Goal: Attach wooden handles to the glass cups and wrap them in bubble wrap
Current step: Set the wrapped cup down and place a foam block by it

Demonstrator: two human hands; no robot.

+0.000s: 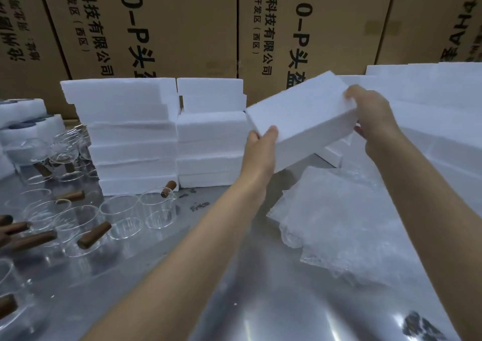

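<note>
The left hand (260, 145) grips the near-left end of a white foam block (300, 116), and the right hand (375, 116) grips its far-right end, holding it tilted above the metal table (260, 301). Bubble wrap sheets (336, 226) lie just below. Glass cups (120, 210) with wooden handles (94, 235) stand well left, near stacked foam blocks (130, 134).

Two hands show, the left hand (262, 145) and the right hand (373, 116), with one white foam block (300, 116) between them. Two stacks of foam blocks (130, 132) stand side by side at the worktop's (260, 301) far edge; the taller seems five or six deep. One heap of bubble wrap sheets (333, 226) lies toward the right edge. Glass cups (120, 210) crowd the left edge, roughly a dozen, too overlapped to count. About eight wooden handles (94, 235) show. Four cardboard cartons (161, 22) stand behind.
</note>
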